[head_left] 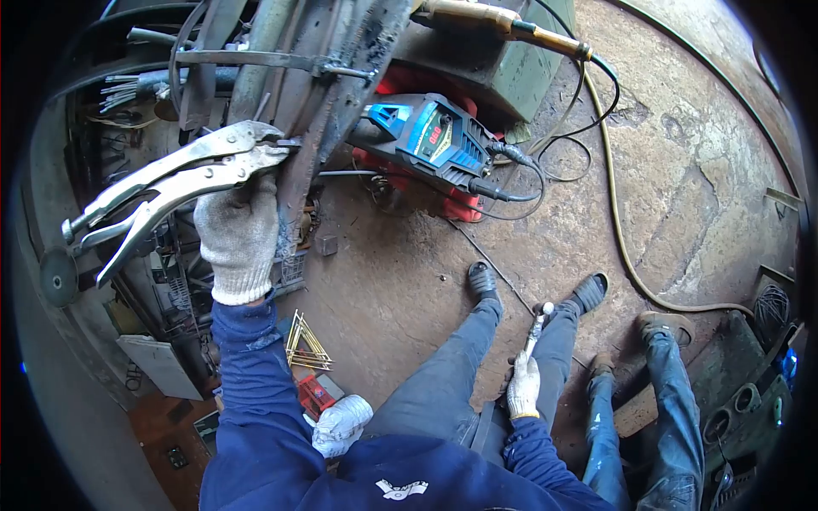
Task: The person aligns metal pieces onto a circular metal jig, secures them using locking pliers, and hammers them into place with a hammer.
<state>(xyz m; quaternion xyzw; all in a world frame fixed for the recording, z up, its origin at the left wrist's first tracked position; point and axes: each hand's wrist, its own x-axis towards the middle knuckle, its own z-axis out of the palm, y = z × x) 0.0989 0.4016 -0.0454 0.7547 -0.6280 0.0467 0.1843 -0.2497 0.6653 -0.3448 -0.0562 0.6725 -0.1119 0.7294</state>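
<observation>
Navy sweatshirt [324, 485] fills the space right below both grips. Grubby steel bars [302, 183] rise right next to the left hand [237, 234], gloved fingers curled in by the edge, though honestly can't tell what it's got hold of. Blue welder [434, 140] sits right of that hand, locking pliers [217, 173] just above it, jaws against the steel. Right hand [525, 387] is wrapped snugly round a hammer [534, 335], head sticking out beyond the grip.

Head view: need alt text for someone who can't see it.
A person's gloved left hand is just below locking pliers at a metal bar; the gloved right hand holds a hammer-like tool. Beyond is a blue machine with a lit red display; another person's legs show at right.
</observation>
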